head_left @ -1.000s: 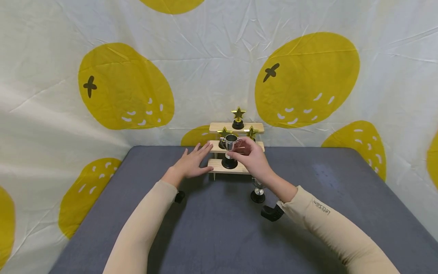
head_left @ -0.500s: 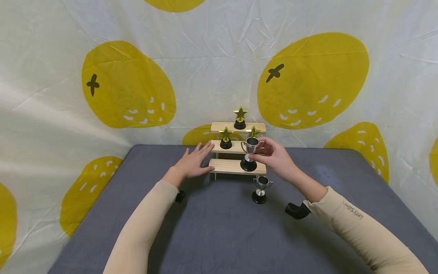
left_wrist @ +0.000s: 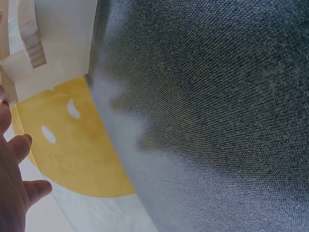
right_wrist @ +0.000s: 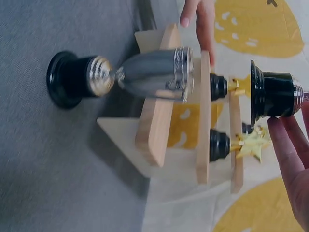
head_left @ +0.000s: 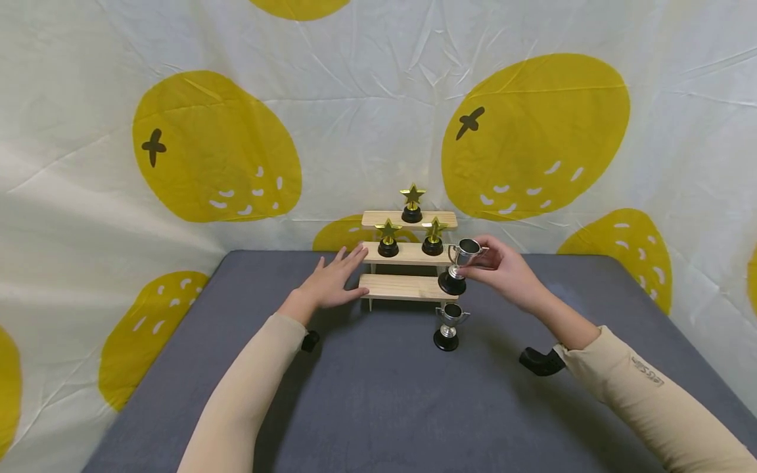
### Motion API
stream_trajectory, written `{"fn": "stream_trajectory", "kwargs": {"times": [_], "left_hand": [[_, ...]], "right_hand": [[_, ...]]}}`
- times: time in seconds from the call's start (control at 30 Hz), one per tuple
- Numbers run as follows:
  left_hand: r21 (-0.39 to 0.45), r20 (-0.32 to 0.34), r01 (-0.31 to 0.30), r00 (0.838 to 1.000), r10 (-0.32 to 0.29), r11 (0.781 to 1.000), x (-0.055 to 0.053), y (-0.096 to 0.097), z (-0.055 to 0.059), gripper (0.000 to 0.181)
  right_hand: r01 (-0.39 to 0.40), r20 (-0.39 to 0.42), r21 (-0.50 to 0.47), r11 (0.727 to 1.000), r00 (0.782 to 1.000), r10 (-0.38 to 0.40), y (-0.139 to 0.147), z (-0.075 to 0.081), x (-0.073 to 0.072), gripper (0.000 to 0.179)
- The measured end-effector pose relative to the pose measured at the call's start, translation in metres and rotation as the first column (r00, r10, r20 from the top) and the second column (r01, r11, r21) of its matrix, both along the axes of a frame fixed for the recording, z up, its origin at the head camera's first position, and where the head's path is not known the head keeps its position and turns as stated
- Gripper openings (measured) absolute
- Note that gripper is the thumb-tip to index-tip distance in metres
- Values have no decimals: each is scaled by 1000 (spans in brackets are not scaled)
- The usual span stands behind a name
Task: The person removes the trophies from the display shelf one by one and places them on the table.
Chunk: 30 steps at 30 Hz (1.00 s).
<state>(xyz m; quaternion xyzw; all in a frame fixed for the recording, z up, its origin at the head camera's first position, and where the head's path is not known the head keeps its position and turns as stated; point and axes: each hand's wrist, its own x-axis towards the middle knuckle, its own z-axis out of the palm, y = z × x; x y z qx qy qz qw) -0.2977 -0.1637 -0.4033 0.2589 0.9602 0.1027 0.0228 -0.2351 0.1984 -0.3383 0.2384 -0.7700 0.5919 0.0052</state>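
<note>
My right hand (head_left: 501, 268) pinches a silver trophy cup (head_left: 468, 250) by its stem, at the right end of the lowest step of a wooden stepped rack (head_left: 402, 287). In the right wrist view, its black base (right_wrist: 277, 94) is raised above the rack's boards. A second silver trophy cup (head_left: 451, 322) stands upright on the table in front of the rack. Spread fingers of my left hand (head_left: 328, 281) rest at the rack's left ends and hold nothing. Gold star trophies stand on the upper steps: one on top (head_left: 412, 205), two on the middle (head_left: 388, 240).
The grey cloth-covered table (head_left: 378, 394) runs back to a white curtain (head_left: 367, 131) with yellow fruit prints, close behind the rack. Black wrist-worn pieces sit under both cuffs, the right one (head_left: 541, 361) hanging low over the table.
My right hand has carried the trophy cup rightward, from in front of the rack's middle to its right end, uncovering the star trophies. My left hand has stayed in place.
</note>
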Motion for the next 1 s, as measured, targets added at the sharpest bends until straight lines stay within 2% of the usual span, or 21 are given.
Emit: {"fn": "stream_trajectory", "kwargs": {"times": [0.13, 0.33, 0.67, 0.83, 1.0], "left_hand": [[-8, 2, -1, 1000, 1, 1000, 0, -1, 0, 91], [-20, 8, -1, 1000, 1, 1000, 1, -1, 2, 91], [-33, 12, -12, 1000, 13, 999, 1, 2, 1, 90], [-30, 18, -15, 1000, 16, 999, 0, 3, 4, 90], [-35, 16, -16, 1000, 17, 999, 0, 2, 3, 91]], "right_hand": [[6, -6, 22, 1000, 1000, -6, 10, -4, 1, 33], [63, 2, 107, 992, 998, -64, 28, -11, 5, 36], [121, 7, 245, 962, 992, -126, 55, -22, 7, 42], [87, 1, 268, 960, 996, -91, 65, -29, 6, 50], [29, 16, 339, 940, 999, -36, 75, -41, 3, 37]]}}
